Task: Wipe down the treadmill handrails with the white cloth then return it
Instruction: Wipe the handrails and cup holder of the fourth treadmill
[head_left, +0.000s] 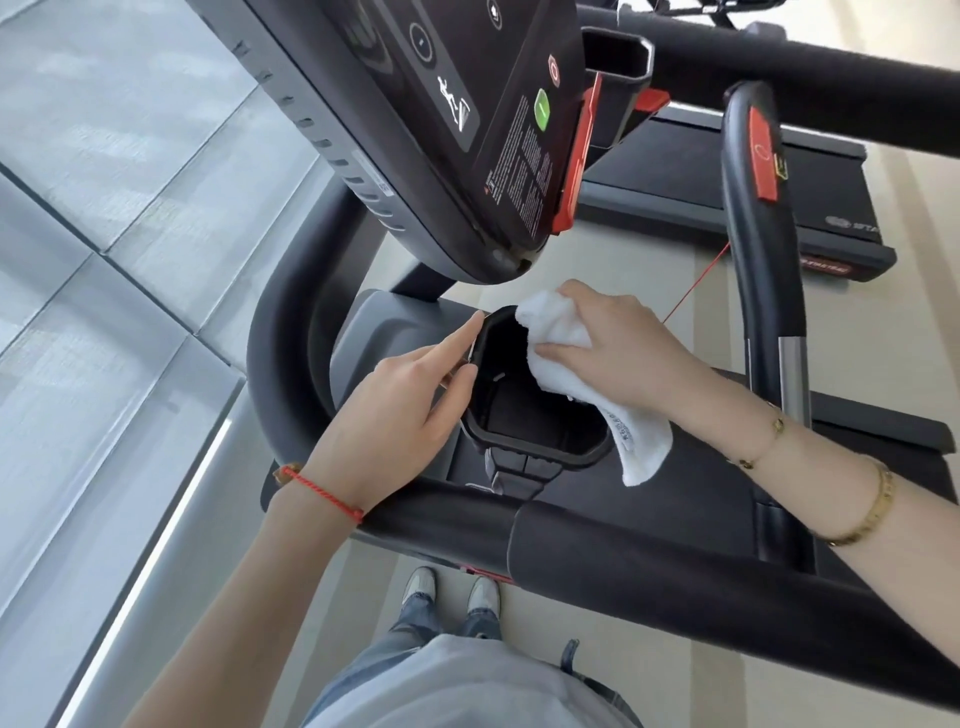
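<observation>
Looking down from head height, a person stands at the front of a treadmill with both hands at a dark cup-holder pocket (535, 410) set in the tray below the console (447, 119). The right hand (618, 345) grasps a bunched white cloth (561, 358) at the pocket's right rim, fingers curled round the upper part, while a loose tail with a printed label hangs down over the tray. The left hand (395, 400) rests on the left rim, forefinger stretched straight along the edge, the other fingers loosely bent and gripping nothing I can make out.

Whether the cloth is going in or coming out cannot be told. If it is being returned, gather the hanging tail first so that nothing trails over the rim, then lower the whole bundle inside before letting go. A thin red safety cord (691, 299) runs just beyond the right hand; keep the cloth from snagging it. The padded handrail (649, 566) crosses nearest the body.
</observation>
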